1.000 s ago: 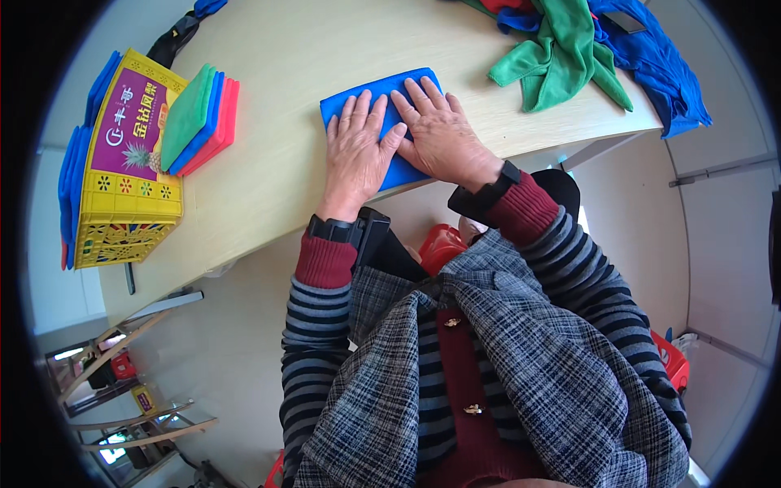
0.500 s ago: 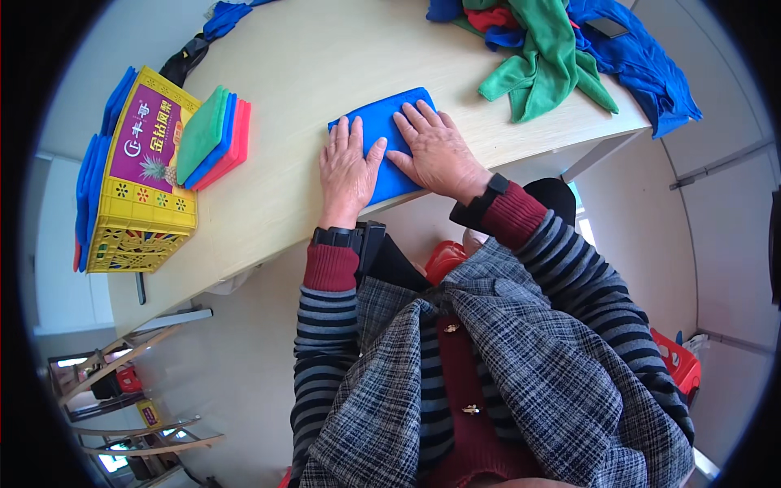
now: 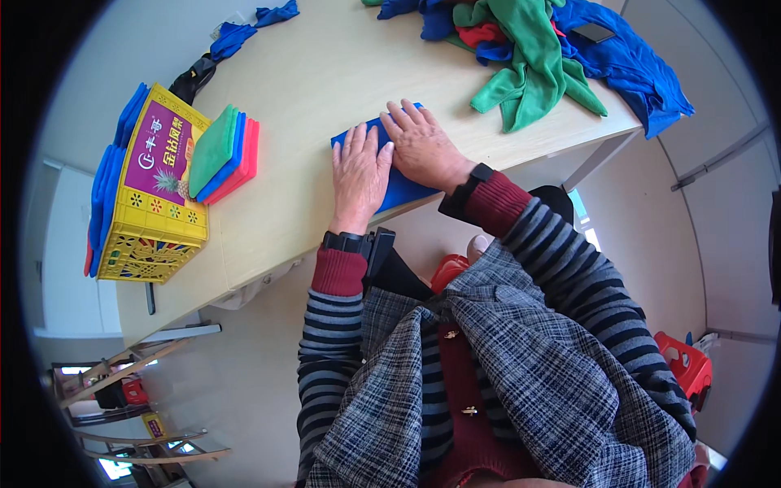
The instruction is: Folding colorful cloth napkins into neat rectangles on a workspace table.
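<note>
Head view: resting left hand (image 3: pixel 359 180) and right hand (image 3: pixel 427 153) palms down, outstretched and gripping nothing, flat on a folded blue cloth (image 3: pixel 399 192) right of the yellow crate (image 3: pixel 154 232) on the surface (image 3: pixel 281 175), with loose green cloth (image 3: pixel 527 75) farther right of that crate.

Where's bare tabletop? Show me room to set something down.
Bare table lies between the folded stack and the flat blue cloth, and beyond that cloth, left of the heap. Crowded: the heap's corner, and by the yellow crate.
</note>
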A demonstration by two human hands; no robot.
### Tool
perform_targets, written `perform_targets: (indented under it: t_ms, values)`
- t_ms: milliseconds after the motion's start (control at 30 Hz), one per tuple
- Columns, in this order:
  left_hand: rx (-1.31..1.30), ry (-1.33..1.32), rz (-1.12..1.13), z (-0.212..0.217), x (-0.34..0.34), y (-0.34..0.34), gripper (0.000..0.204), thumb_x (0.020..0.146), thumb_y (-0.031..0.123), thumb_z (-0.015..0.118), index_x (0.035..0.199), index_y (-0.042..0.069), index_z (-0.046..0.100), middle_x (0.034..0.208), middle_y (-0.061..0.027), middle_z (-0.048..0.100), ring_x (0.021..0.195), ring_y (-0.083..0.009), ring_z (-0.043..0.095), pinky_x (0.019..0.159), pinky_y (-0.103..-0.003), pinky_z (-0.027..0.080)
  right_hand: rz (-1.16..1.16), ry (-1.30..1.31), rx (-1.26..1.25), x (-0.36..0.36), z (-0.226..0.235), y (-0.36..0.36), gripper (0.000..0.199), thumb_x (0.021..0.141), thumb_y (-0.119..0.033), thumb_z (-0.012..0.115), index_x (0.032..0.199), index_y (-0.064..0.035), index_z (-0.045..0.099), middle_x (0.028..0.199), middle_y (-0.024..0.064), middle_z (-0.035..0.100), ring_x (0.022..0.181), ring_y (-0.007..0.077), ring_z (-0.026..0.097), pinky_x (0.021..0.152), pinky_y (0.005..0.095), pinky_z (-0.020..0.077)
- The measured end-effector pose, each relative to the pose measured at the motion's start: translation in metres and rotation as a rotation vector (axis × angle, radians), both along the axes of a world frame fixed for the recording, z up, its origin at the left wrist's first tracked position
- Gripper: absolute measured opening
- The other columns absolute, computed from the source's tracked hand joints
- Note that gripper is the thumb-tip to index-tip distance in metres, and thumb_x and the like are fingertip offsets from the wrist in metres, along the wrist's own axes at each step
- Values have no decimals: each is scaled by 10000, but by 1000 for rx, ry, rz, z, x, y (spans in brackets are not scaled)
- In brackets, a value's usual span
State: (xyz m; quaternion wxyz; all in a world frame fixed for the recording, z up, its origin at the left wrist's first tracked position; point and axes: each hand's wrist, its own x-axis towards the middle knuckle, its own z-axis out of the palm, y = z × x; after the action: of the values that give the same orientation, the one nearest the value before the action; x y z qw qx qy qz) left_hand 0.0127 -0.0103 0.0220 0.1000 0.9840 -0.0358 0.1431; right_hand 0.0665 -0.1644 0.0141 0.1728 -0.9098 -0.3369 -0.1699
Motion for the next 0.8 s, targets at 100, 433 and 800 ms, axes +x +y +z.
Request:
perform_targets:
  t_ms: [100, 433, 800]
  values:
    - [-107, 54, -59, -9, 9, -2, 695, 1046, 554, 306, 1485, 31, 435, 1581, -187, 352, 1487, -342, 270, 1217, -498, 157, -36, -23, -31, 7, -14, 8, 571, 991, -346, 447, 1431, 17, 474, 1477, 216, 461, 1426, 381, 362, 1200, 478, 238]
    - [-152, 22, 3, -24, 8, 13, 767, 1022, 613, 320, 1526, 37, 364, 1607, -185, 299, 1500, -347, 236, 1225, -473, 159, -18, 85, -81, 3, -9, 1, 639, 1014, -442, 389, 1487, -14, 426, 1544, 203, 395, 1472, 357, 304, 1223, 476, 185]
    - [-172, 62, 131, -23, -4, 25, 742, 1036, 569, 315, 1555, 39, 290, 1618, -182, 277, 1500, -348, 242, 1224, -476, 166, -62, 73, -35, -3, -8, -2, 681, 1009, -510, 425, 1489, -26, 422, 1557, 206, 375, 1473, 363, 298, 1210, 479, 215]
